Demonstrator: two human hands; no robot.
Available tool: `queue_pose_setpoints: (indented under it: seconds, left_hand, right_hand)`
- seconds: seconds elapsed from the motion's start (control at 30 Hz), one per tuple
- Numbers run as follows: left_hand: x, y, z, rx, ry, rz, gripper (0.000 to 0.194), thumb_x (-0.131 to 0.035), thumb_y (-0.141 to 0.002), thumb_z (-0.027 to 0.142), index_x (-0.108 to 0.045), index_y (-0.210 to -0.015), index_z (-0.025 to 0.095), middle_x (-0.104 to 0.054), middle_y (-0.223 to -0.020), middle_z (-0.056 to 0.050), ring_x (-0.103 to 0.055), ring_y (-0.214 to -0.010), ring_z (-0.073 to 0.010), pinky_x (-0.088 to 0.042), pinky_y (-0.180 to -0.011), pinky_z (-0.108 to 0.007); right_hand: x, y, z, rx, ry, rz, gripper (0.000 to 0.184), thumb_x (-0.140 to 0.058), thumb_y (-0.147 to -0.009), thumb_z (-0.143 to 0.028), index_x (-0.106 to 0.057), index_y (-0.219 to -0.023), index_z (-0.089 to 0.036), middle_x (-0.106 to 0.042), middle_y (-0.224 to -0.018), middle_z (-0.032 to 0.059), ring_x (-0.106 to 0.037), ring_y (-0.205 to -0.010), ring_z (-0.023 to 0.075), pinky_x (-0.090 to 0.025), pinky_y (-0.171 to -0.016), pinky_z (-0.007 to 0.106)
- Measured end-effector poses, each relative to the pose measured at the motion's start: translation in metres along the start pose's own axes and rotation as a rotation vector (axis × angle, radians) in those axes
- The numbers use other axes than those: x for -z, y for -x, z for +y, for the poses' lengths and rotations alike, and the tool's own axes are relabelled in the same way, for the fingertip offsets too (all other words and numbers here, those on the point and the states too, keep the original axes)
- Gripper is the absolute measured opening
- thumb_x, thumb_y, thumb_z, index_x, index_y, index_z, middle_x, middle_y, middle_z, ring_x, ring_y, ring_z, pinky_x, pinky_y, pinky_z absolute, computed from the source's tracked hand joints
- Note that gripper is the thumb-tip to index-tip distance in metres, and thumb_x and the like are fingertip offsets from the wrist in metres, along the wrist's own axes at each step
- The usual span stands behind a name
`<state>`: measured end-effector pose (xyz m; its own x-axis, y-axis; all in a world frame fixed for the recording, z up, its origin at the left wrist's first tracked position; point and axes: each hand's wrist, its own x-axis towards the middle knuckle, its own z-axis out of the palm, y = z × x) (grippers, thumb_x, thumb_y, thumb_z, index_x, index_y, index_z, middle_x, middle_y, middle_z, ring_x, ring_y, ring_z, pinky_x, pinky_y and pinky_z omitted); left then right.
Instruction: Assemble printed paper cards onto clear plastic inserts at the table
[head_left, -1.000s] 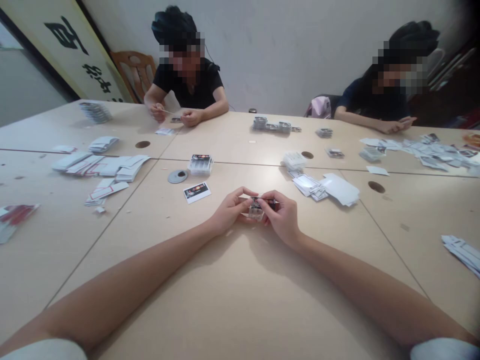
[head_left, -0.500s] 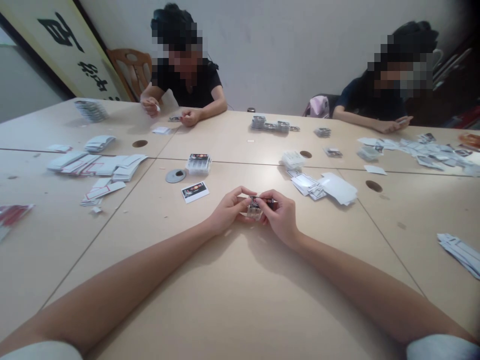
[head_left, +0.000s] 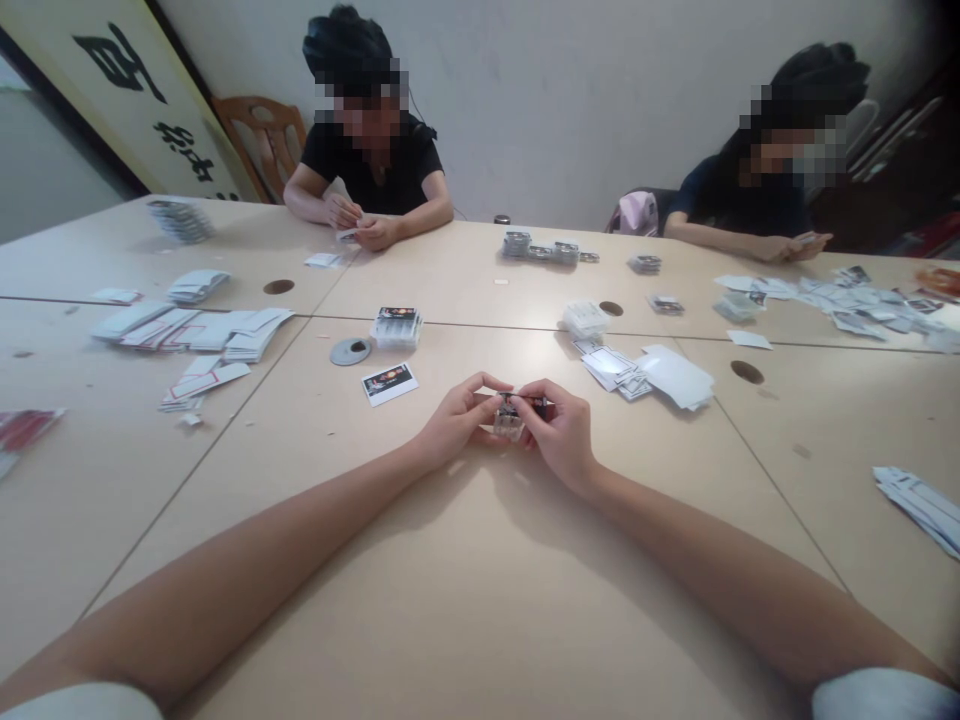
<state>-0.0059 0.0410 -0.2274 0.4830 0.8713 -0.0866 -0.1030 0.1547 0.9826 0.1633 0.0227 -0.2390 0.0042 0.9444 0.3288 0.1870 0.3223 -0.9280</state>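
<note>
Between my hands, over the middle of the table [head_left: 480,580], is a small clear plastic box [head_left: 508,426] with a dark printed label [head_left: 510,405] along its upper part. My left hand [head_left: 459,420] grips the box's left side, thumb on the label. From the right, my right hand [head_left: 561,428] closes round the other end, its thumb pressed on the label. Fingers cover both ends of the box. Beyond my left hand a white-bordered dark printed card [head_left: 389,383] lies flat. Behind that card stand clear boxes [head_left: 397,328] with a similar dark label on top.
A grey disc [head_left: 350,351] lies beside the boxes. White cards [head_left: 195,328] spread at left; white sheets [head_left: 675,378] and a clear box stack [head_left: 585,320] sit at right. Across the table, one person [head_left: 375,185] handles a small item; another [head_left: 750,205] sits at far right.
My hands and the box stay almost unmoved. Across the table, the left person's raised hand has come down and in towards their other hand.
</note>
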Motion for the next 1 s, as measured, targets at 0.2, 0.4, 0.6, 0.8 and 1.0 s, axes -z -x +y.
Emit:
queue_pose_setpoints:
  seconds: [0.2, 0.4, 0.6, 0.8, 1.0]
  left_hand:
    - [0.001, -0.0002, -0.0011, -0.007, 0.011, -0.008, 0.038, -0.065, -0.086, 0.045, -0.054, -0.109, 0.018, -0.069, -0.094, -0.007, -0.07, -0.082, -0.0211, -0.06, -0.066, -0.031]
    - [0.0018, -0.0006, -0.0016, -0.002, 0.023, -0.01, 0.038, -0.065, -0.086, 0.044, -0.054, -0.11, 0.017, -0.069, -0.097, -0.009, -0.071, -0.084, -0.022, -0.06, -0.065, -0.031]
    - [0.0019, -0.0008, -0.0018, 0.004, 0.042, -0.006, 0.037, -0.065, -0.086, 0.044, -0.054, -0.109, 0.017, -0.07, -0.097, -0.01, -0.071, -0.084, -0.0223, -0.06, -0.067, -0.032]
    - [0.0038, -0.0015, -0.0031, 0.008, 0.079, -0.009, 0.039, -0.067, -0.085, 0.045, -0.054, -0.11, 0.017, -0.071, -0.1, -0.011, -0.072, -0.086, -0.0239, -0.06, -0.069, -0.034]
    - [0.0036, -0.0016, -0.0027, 0.014, 0.123, -0.017, 0.04, -0.07, -0.083, 0.044, -0.055, -0.109, 0.017, -0.071, -0.1, -0.011, -0.072, -0.087, -0.0252, -0.06, -0.074, -0.039]
  right_hand:
    - [0.0, -0.0002, 0.0006, -0.013, -0.028, -0.007, 0.016, -0.065, -0.085, -0.035, -0.064, -0.082, -0.019, -0.063, -0.063, -0.002, -0.057, -0.038, 0.011, -0.044, -0.036, 0.021]
    - [-0.0005, 0.0, 0.0024, -0.023, -0.046, -0.001, 0.017, -0.066, -0.085, -0.035, -0.064, -0.082, -0.018, -0.061, -0.06, -0.0028, -0.057, -0.039, 0.0114, -0.044, -0.036, 0.021]
    - [-0.0004, -0.0005, 0.003, -0.027, -0.054, -0.006, 0.018, -0.066, -0.085, -0.036, -0.065, -0.082, -0.018, -0.064, -0.063, -0.0013, -0.057, -0.039, 0.0111, -0.045, -0.037, 0.021]
    - [-0.0006, -0.0014, 0.0018, -0.037, -0.09, -0.012, 0.017, -0.067, -0.084, -0.035, -0.065, -0.082, -0.019, -0.062, -0.06, -0.0028, -0.057, -0.039, 0.0116, -0.046, -0.037, 0.022]
    - [0.0001, -0.0013, 0.0003, -0.037, -0.087, -0.013, 0.016, -0.068, -0.084, -0.035, -0.065, -0.081, -0.019, -0.061, -0.058, -0.0033, -0.057, -0.039, 0.0117, -0.046, -0.038, 0.022]
